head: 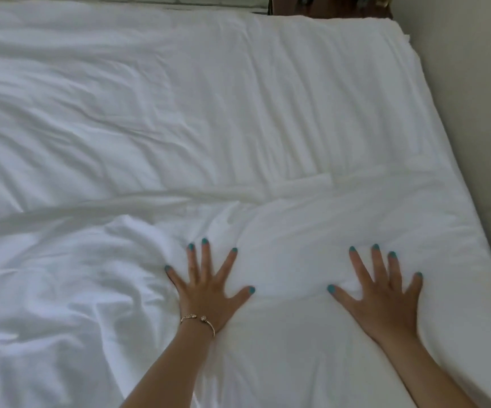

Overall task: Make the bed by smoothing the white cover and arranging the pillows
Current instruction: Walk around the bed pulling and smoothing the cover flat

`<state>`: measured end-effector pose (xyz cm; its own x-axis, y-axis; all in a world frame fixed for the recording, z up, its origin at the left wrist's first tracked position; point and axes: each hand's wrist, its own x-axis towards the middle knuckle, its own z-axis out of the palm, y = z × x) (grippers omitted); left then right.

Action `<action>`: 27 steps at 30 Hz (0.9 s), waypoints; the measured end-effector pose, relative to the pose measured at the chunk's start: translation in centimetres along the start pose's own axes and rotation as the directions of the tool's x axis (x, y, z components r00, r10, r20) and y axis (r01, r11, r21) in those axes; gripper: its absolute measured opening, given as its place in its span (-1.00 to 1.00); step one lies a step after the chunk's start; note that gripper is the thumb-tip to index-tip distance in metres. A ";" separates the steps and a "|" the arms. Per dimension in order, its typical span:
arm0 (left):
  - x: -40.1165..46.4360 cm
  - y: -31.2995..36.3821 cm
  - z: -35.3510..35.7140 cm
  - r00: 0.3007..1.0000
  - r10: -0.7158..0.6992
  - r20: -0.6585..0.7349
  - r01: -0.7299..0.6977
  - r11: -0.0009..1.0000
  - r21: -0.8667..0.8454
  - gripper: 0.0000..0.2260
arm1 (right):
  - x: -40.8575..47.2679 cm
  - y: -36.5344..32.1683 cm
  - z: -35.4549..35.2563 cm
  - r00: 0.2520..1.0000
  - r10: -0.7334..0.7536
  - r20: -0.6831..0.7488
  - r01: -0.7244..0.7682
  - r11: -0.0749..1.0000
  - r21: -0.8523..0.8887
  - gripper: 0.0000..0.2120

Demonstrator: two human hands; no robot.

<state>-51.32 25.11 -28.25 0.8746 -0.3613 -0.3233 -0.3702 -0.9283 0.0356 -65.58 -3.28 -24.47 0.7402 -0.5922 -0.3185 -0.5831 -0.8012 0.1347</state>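
White cover [238, 113] spreads far and left of both flat, splayed hands; the left hand [206, 287] lies nearer the bunched wrinkles than the right hand [385, 293]. Neither grips anything.

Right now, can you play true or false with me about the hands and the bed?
1. Both hands lie flat with fingers spread on the white cover. True.
2. The left hand wears a bracelet at the wrist. True.
3. The right hand is squeezing a pillow. False: it presses flat on the cover, fingers straight.
4. The fingernails are painted red. False: they are teal.
5. The cover is perfectly smooth. False: it is wrinkled, mostly on the left.
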 end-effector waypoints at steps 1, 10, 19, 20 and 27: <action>0.4 -0.1 0.5 1.000 0.009 -0.013 -0.009 1.000 -0.003 -0.23 | 0.2 -0.2 0.3 1.000 0.002 -0.003 -0.002 1.000 -0.015 -0.16; 2.7 -0.5 2.7 0.999 0.046 -0.012 -0.045 0.998 0.036 -0.25 | 1.5 -2.2 0.7 0.991 0.047 0.124 -0.032 0.993 -0.117 -0.20; -3.1 -4.1 -2.1 0.920 0.291 0.263 -0.296 0.955 -0.021 -0.32 | -15.9 -8.6 -5.5 0.959 0.244 0.140 -0.242 0.970 -0.035 -0.44; -5.6 -5.4 -2.3 0.895 0.376 0.239 -0.379 0.925 -0.035 -0.31 | -19.3 -8.1 -5.7 0.948 0.316 0.038 -0.317 0.948 0.017 -0.41; -22.5 -10.9 0.9 0.665 0.746 0.037 -0.745 0.666 -0.033 -0.53 | -31.3 0.5 -8.8 0.371 0.917 0.147 -0.607 0.119 0.786 -0.05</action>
<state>-67.27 43.50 -22.22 0.2934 -0.9294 -0.2237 -0.8883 -0.3516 0.2957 -86.07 14.06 -6.15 -0.3093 -0.9416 -0.1331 -0.7820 0.3315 -0.5279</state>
